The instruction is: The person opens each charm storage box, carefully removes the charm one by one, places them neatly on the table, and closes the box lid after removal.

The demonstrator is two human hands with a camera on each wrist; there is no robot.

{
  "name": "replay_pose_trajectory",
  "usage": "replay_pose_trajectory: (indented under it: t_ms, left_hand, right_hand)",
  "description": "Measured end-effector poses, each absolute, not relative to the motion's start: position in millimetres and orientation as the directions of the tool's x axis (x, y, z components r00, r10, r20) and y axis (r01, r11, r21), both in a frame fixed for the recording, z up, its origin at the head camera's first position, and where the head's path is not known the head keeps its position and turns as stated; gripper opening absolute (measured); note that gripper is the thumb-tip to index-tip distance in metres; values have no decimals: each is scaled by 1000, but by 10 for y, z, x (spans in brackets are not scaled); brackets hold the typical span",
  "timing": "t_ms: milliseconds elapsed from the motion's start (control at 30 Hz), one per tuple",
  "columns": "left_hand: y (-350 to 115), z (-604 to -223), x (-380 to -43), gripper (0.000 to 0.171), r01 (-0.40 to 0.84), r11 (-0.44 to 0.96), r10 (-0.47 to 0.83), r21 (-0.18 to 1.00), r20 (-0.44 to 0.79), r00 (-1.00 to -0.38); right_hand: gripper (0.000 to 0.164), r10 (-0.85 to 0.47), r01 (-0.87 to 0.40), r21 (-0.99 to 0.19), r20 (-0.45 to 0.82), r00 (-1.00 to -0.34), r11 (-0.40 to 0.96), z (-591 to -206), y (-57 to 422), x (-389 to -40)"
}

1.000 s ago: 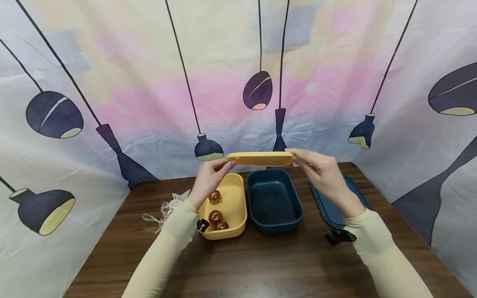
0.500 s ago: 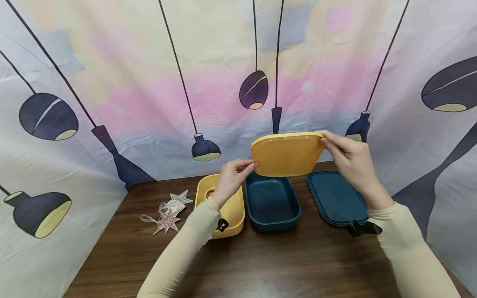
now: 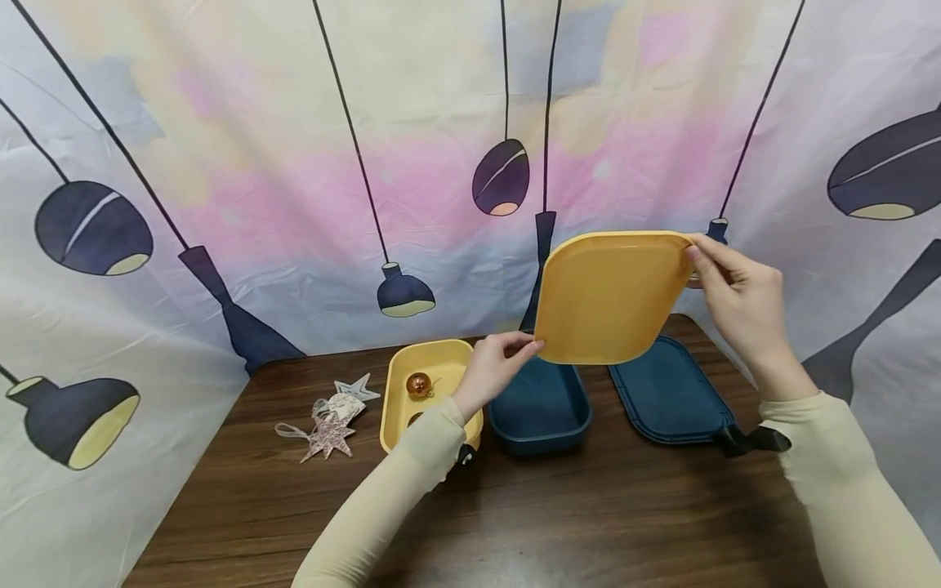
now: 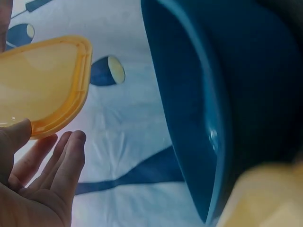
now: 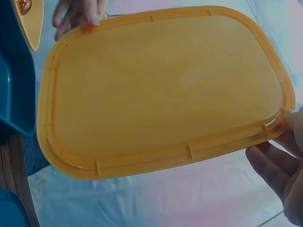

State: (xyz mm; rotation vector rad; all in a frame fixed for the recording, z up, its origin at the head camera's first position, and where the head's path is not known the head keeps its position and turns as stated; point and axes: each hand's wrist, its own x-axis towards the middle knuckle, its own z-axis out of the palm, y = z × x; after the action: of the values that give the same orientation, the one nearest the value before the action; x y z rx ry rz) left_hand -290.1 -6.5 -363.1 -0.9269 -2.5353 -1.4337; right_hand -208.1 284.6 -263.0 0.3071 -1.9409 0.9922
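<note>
A flat yellow lid (image 3: 613, 298) with rounded corners is held up in the air, tilted so its broad face shows. My left hand (image 3: 500, 367) pinches its lower left corner between thumb and fingers. At the upper right corner, my right hand (image 3: 746, 302) grips the edge the same way. Below the lid stands a blue container (image 3: 540, 408) with nothing seen inside, its far part hidden by the lid. Left of it sits a yellow container (image 3: 397, 408) holding copper-coloured ball ornaments (image 3: 419, 385); my left forearm covers part of it.
On the right of the wooden table (image 3: 588, 514) lies a blue lid (image 3: 672, 392). Left of the yellow container are a silver star ornament (image 3: 358, 387) and a pink glittery star ornament (image 3: 329, 435). A printed cloth (image 3: 294, 163) hangs behind the table.
Both hands have moved right with the yellow lid, away from above the yellow container. The lid has risen and turned from nearly edge-on to showing its broad face.
</note>
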Motion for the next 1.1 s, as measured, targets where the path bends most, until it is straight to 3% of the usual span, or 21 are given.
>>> replay_pose_trajectory:
  t_ms: [233, 600, 767, 900, 1100]
  left_hand:
    - [140, -3719, -2762, 28, 561, 319, 528, 764, 348, -775]
    - [407, -3933, -2565, 30, 524, 274, 589, 807, 290, -755]
    - [506, -4001, -2452, 31, 487, 234, 619, 841, 258, -742]
    - [568, -4067, -2355, 45, 474, 221, 661, 852, 226, -715]
    - [648, -4181, -2219, 68, 450, 228, 719, 864, 162, -676]
  right_hand:
    - [27, 247, -476, -586, 762, -599, 655, -2570, 3027, -2128]
    - [31, 241, -373, -598, 703, -669, 709, -2625, 3238, -2246]
    - [41, 240, -273, -620, 615, -751, 735, -2665, 3349, -2309]
    - [48, 248, -189, -642, 527, -813, 743, -2725, 3427, -2355]
    - [54, 269, -100, -617, 475, -838, 780, -2835, 3542, -2442]
